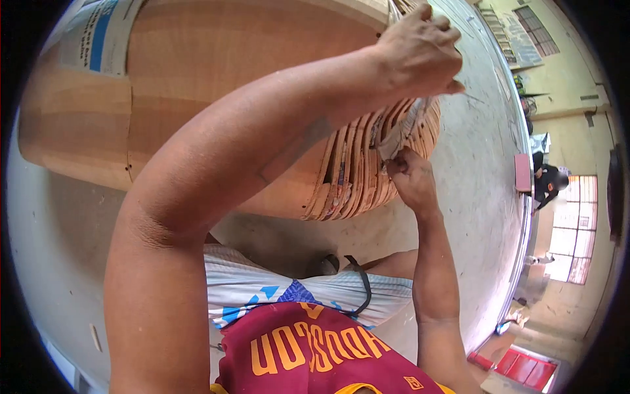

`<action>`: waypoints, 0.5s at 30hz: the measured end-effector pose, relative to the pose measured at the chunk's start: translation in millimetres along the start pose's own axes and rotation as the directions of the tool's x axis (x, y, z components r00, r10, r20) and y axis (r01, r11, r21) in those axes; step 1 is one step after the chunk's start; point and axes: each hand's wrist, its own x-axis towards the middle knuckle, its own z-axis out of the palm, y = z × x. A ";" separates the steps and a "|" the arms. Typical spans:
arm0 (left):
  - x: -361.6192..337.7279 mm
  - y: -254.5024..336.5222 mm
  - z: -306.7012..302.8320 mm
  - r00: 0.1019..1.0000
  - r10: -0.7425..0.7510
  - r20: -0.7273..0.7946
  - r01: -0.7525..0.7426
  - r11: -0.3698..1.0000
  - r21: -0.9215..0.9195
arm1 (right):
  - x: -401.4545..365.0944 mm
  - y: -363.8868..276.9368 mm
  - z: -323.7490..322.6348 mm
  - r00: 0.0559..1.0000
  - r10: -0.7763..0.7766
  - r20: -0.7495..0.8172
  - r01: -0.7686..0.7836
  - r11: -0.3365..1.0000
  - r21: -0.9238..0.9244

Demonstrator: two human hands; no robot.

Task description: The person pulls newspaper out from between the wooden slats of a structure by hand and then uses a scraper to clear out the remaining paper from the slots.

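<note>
A stack of curved thin wood sheets (256, 33) lies in front of me, its layered, ragged edges facing right. My left arm reaches across it, and my left hand (423, 56) is over the far end of those edges with its fingers curled closed. Whatever that hand holds is hidden behind the fingers. Lower down, my right hand (413, 177) pinches the end of a crumpled greyish strip (395, 139) lying against the layered edges. The strip runs up toward my left hand.
A printed label sheet (98, 36) is on the wood at upper left. Concrete floor (472, 171) surrounds the stack. Far right, a person in dark clothing (546, 184) is near a pink block (523, 172) and a barred window (574, 230). A red object (525, 369) is at lower right.
</note>
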 end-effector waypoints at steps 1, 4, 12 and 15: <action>6.3 -5.3 -0.3 0.996 -0.002 0.089 0.004 1.000 -0.026 | 3.5 0.0 -2.8 0.999 -0.022 0.031 0.023 0.999 -0.047; 12.5 -11.5 8.0 0.998 0.028 0.065 -0.021 0.994 -0.105 | 8.7 6.4 -8.4 0.979 -0.133 0.155 0.161 0.968 -0.191; 28.9 -7.5 21.4 0.996 0.089 0.024 -0.086 0.990 -0.108 | 10.8 -15.1 -2.3 0.984 0.174 0.028 -0.170 0.980 -0.107; 34.7 -5.8 27.0 0.990 0.129 0.055 -0.127 0.991 -0.039 | 13.8 -9.7 2.5 0.988 0.154 0.004 -0.152 0.981 -0.124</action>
